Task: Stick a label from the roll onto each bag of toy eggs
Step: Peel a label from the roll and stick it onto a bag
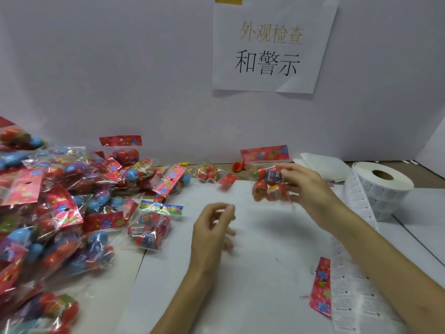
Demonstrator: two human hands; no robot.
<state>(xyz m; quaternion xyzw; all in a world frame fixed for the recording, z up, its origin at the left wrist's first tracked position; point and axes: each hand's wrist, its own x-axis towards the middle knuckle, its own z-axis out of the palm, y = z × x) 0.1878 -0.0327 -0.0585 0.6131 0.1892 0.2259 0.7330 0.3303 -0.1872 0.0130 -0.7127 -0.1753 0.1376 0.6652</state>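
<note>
- Gripped in the right hand, fingers curled round one side: a bag of toy eggs, lifted off the white sheet, just left of the label roll.
- Left hand well left of the roll and lower than the bag. Fingers curled, thumb and forefinger close together. Blurred, so cannot tell whether pinching a label or nothing.
- Step in hand, by judgement: bringing bag and label together.
- To do it well: turn a flat stretch of film toward the left hand, away from the egg bulges. Back the film with the right fingers, set one label edge down first, then smooth across to avoid creases.
- Worth keeping the right forearm off the label strip, which trails from the roll toward the near edge; a snag likely drags the roll.
- Look of the bag: clear crinkly film, several red-orange eggs, one with a blue print, apparently a red flowered header at the top. Motion-blurred; no telling whether labelled.
- Far left of the roll: heap of bags, red and blue eggs, same red headers, a few strays nearer the roll. Probably plenty left to label.
- Just left of the strip: loose red header card, flat on the sheet.
</note>
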